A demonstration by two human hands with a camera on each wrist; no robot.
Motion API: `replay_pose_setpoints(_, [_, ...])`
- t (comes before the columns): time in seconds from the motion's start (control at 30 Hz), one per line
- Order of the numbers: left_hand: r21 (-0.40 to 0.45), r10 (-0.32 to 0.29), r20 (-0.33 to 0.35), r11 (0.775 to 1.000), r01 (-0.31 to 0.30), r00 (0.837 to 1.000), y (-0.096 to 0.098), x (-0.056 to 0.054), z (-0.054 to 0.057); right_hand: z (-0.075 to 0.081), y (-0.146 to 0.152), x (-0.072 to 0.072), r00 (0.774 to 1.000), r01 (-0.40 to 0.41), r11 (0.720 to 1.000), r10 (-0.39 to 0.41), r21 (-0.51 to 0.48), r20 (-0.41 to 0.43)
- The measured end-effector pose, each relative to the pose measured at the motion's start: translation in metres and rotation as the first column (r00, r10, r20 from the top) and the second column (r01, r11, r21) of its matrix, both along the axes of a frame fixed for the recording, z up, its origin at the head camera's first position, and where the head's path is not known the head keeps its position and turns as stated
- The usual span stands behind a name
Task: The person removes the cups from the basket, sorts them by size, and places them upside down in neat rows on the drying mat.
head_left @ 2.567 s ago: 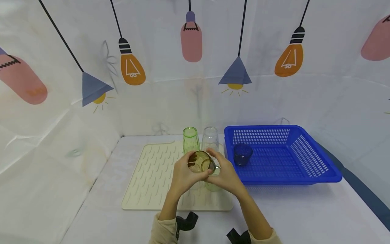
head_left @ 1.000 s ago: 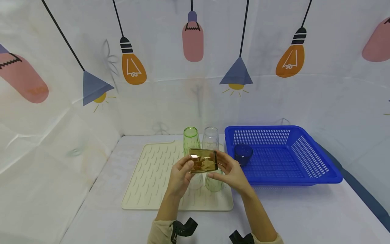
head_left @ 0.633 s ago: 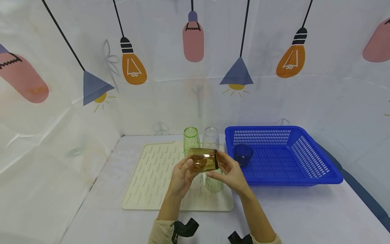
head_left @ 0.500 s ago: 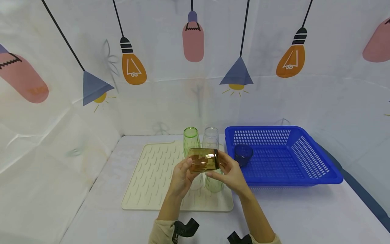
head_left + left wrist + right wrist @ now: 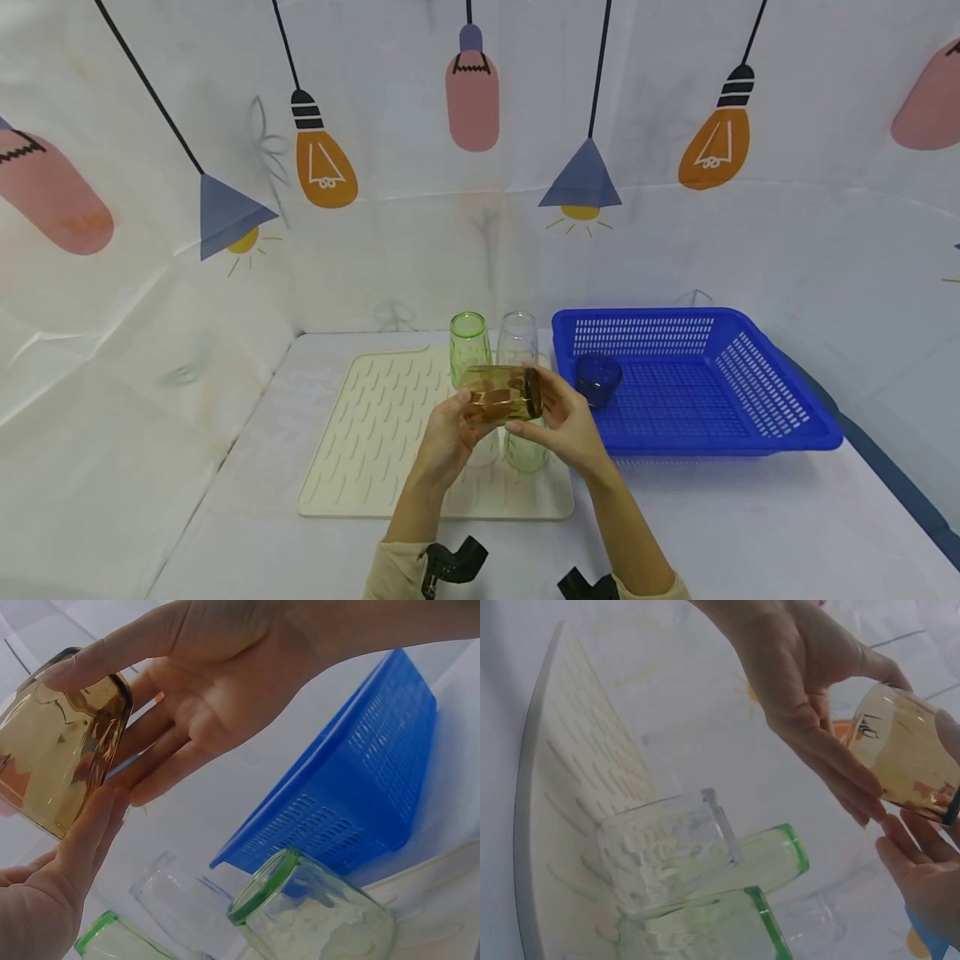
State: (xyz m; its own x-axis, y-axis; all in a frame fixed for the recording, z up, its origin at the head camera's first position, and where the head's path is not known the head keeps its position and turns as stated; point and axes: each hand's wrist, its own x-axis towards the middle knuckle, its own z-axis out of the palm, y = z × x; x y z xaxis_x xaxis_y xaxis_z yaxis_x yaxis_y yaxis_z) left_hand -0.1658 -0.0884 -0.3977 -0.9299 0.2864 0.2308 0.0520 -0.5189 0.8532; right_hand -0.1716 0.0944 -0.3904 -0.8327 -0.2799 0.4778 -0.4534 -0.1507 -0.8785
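Note:
An amber drinking glass (image 5: 497, 398) lies sideways in the air above a cream drying mat (image 5: 367, 442), held between both hands. My left hand (image 5: 446, 437) holds its left end, thumb in front. At the thick, darker right end my right hand (image 5: 567, 423) grips it with thumb and fingers; this hold also shows in the left wrist view, where the amber glass (image 5: 60, 750) is cut by the frame edge. Behind and below stand a tall green glass (image 5: 469, 337), a tall clear glass (image 5: 517, 337), a short clear glass (image 5: 484, 452) and a short green-rimmed glass (image 5: 311, 911).
Right of the mat sits a blue perforated basket (image 5: 712, 433) with a dark blue glass (image 5: 597, 379) in its left part. A white wall sheet (image 5: 420, 250) printed with lamps rises behind the white table (image 5: 675, 517).
The amber glass, earlier with its round end facing the camera, has swung to lie sideways. Over the last second it turned slightly in the fingers. The other glasses and basket stay put.

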Motion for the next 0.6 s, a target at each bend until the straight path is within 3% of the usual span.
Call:
replay_pose_setpoints(0.23, [-0.075, -0.035, 0.025, 0.997, 0.037, 0.999, -0.004, 0.000, -0.001, -0.002, 0.003, -0.001, 0.996, -0.081, 0.996, 0.080, -0.046, -0.027])
replay_pose_setpoints(0.33, [-0.174, -0.021, 0.010, 0.984, 0.023, 1.000, -0.007, 0.001, 0.000, -0.003, 0.004, -0.002, 0.996, -0.086, 0.995, 0.085, -0.041, -0.031])
replay_pose_setpoints(0.47, [-0.330, 0.065, -0.005, 0.942, -0.063, 0.998, -0.014, 0.003, -0.001, -0.003, 0.005, -0.003, 0.995, -0.095, 0.994, 0.095, -0.056, -0.013])
replay_pose_setpoints(0.6, [-0.348, 0.166, -0.024, 0.923, -0.163, 0.986, -0.027, 0.005, -0.005, -0.002, 0.006, -0.003, 0.997, -0.073, 0.996, 0.074, -0.052, 0.010])
